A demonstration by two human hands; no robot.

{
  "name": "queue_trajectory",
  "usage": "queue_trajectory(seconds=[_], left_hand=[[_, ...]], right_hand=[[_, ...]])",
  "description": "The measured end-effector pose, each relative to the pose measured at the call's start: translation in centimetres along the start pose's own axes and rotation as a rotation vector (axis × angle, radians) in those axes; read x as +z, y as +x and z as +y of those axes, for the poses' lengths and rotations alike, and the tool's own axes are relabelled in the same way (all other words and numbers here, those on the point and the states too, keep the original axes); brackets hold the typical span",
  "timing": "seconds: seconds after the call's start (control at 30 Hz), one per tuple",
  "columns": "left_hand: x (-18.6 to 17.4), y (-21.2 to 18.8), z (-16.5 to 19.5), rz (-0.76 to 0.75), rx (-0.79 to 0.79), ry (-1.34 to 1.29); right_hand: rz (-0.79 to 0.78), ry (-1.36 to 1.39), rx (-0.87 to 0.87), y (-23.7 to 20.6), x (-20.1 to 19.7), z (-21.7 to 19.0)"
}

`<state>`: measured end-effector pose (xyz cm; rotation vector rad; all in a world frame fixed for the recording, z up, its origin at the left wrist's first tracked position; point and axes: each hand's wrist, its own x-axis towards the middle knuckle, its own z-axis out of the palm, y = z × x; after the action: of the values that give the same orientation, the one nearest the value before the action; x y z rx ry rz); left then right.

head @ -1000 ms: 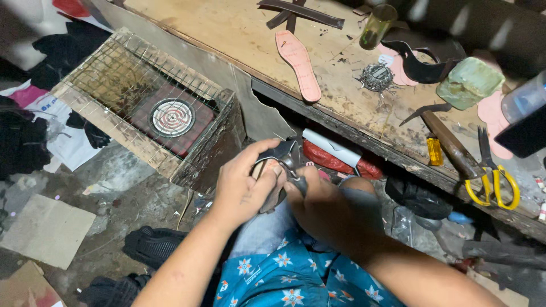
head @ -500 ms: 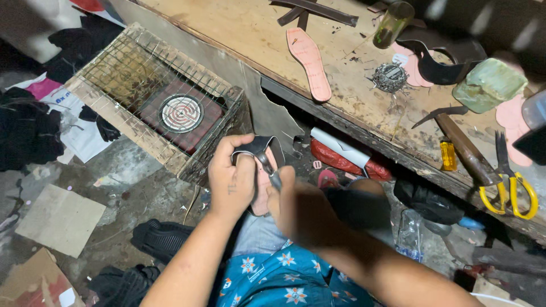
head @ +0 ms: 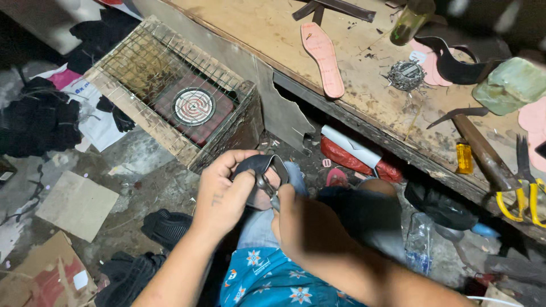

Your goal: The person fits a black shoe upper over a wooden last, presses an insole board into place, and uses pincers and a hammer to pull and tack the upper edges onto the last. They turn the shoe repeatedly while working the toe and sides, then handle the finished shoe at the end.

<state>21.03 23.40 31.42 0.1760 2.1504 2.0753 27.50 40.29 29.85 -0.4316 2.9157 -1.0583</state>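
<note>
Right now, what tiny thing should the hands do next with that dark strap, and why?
Probably squeeze the metal tool a little tighter on the dark strap. The left hand holds the strap curved over the lap, and the right hand has the tool's tip right at its edge, so the grip looks set for a pinch or cut there.

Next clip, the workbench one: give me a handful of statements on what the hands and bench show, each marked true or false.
1. The left hand holds a dark strap piece. True.
2. The right hand works a small metal tool against that strap piece. True.
3. The pink insole lies on the floor by the cardboard. False: it lies on the wooden bench.
4. The yellow-handled scissors are in the right hand's grip. False: they lie at the bench's right end, untouched.
5. A wire cage covers a round coil heater. True.
</note>
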Motion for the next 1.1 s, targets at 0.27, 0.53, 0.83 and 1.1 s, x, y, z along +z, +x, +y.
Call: queue_trajectory(seconds=[0.27,0.53,0.83,1.1], left_hand=[[-1.7,1.2,1.2,0.01,-0.015,0.307],[-1.2,2.6,-0.4,0.216,0.348,0.703],[-0.3,2.5,-0.8,0.176,0.501,0.738],[-1.5,2.8,0.8,0.1,0.403,0.737]], right_hand=[[-0.031,0.046,0.013,0.7,0.2,-0.2],[0.311,0.004,0.347,4.3,-3.5,12.5],[0.467,-0.556,0.416,9.0,-5.3,26.0],[0.436,-0.463,0.262,2.7,-8.8,24.2]])
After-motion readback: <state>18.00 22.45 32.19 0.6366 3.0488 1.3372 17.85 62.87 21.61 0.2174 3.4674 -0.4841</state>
